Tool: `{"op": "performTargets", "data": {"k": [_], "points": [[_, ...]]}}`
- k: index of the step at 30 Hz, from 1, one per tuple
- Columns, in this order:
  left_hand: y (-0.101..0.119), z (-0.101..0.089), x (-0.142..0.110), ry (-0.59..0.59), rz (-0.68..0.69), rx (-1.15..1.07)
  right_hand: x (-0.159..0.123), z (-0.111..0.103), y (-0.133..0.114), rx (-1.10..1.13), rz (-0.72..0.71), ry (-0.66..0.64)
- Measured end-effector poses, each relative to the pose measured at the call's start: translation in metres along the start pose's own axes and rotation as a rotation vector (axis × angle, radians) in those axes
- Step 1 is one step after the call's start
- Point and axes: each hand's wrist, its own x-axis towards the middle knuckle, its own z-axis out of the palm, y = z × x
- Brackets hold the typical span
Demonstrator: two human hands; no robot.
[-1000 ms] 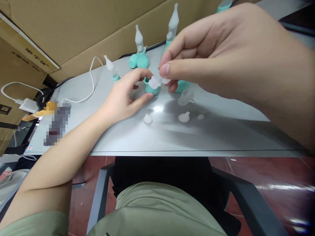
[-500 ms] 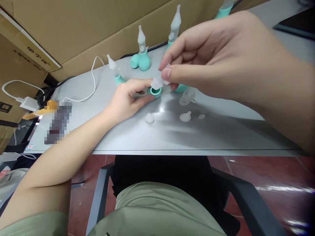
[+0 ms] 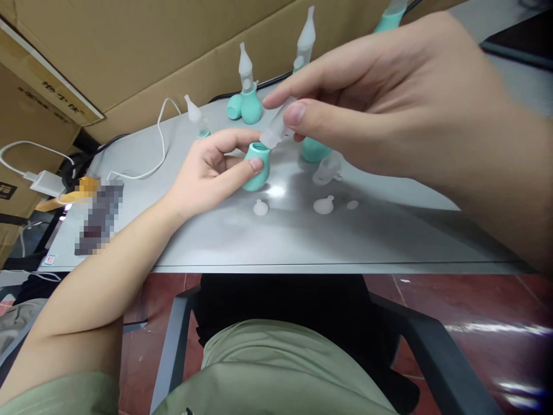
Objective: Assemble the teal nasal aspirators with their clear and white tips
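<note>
My left hand (image 3: 216,170) grips a teal rubber squeeze bulb (image 3: 257,170) between thumb and fingers, its open mouth facing up. Pinched in my right hand (image 3: 345,104) is a translucent plastic tube (image 3: 275,129), tilted, with its lower end at the bulb's mouth. I cannot tell whether the two touch. On the table below lie a small translucent cap (image 3: 260,207), a flat tabbed piece (image 3: 324,205) and a small disc (image 3: 353,204). A clear cup-like part (image 3: 327,169) sits under my right hand, beside another teal bulb (image 3: 314,150).
Assembled nasal aspirators (image 3: 250,104) stand along the back of the grey table (image 3: 242,248), against a cardboard box (image 3: 151,52). A white cable (image 3: 163,132) and a blurred dark object (image 3: 101,216) lie at left. A black flat device (image 3: 522,43) is at far right.
The bulb in my left hand has tipped from facing me to more upright and moved slightly left. The tube in my right hand has swung to a slant, showing more of its length.
</note>
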Motion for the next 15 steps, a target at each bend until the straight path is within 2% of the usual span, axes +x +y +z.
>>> {"op": "performTargets", "data": {"k": [4, 7, 15], "points": [[0.008, 0.001, -0.001, -0.06, -0.058, -0.138, 0.002, 0.003, 0.003, 0.091, 0.004, -0.016], [0.012, 0.0, -0.002, -0.097, -0.098, -0.121, 0.004, 0.004, 0.007, 0.143, -0.007, -0.023], [0.017, 0.0, -0.003, -0.132, -0.138, -0.198, 0.01, -0.005, 0.009, 0.044, -0.077, -0.17]]}}
